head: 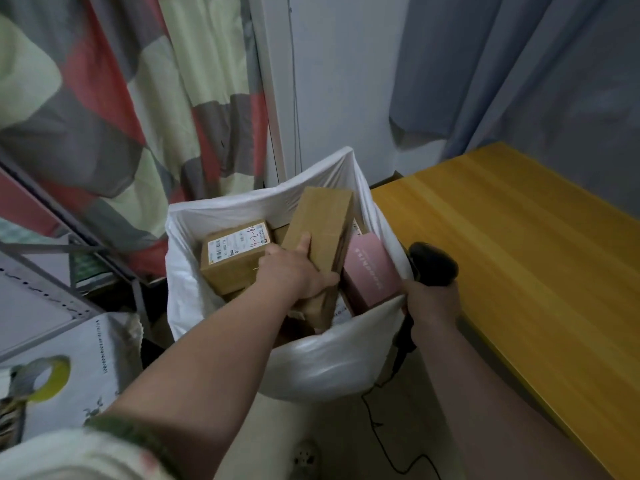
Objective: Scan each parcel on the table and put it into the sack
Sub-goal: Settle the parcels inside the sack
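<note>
Item: long brown parcel, plain cardboard. It is held in your left hand, thumb on the top face and fingers wrapped round its near edge, and tilted into the mouth of the white sack. Handling, as judged: stiff-walled, light enough for one hand, with smooth faces that may slip. Hold it across the narrow width, not by a corner. Neighbours in the sack: labelled carton to the left, pink box just beside on the right. Your right hand is wrapped round the black scanner at the sack's right rim, beside the yellow table.
</note>
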